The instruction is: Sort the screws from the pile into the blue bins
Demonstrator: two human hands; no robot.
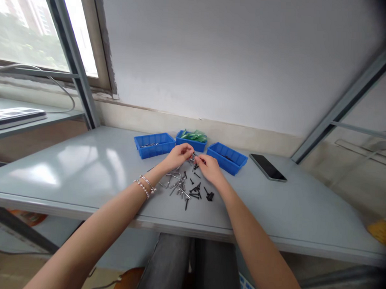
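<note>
From the head view, we looked down on a grey table (273,207). We saw the left hand (179,156) and the right hand (207,167) close to each other, over the far end of a messy pile. Their fingertips were bent in around some little shiny bits. The bits were so small that we could not tell if either hand had one pinched tight, or if the fingers were a bit apart.

The pile was made of silver screws (180,186) and black screws (195,190). They lay loose on the table, in front of the trays. The silver ones were mostly on the left and the black ones mostly on the right, but some lay mixed or touching.

Behind the pile we saw three blue trays. The left tray (157,151) had a few silver pieces (150,144) in it. The middle tray (199,147) held green packets (195,136). The right tray (224,163) had some dark pieces (227,157) down inside, too dim for us to name. A phone (268,167) lay flat to the right of them.

We judged that the work was only part way along. Some pieces were in the trays already, but a lot of silver and black ones were left out on the table.
</note>
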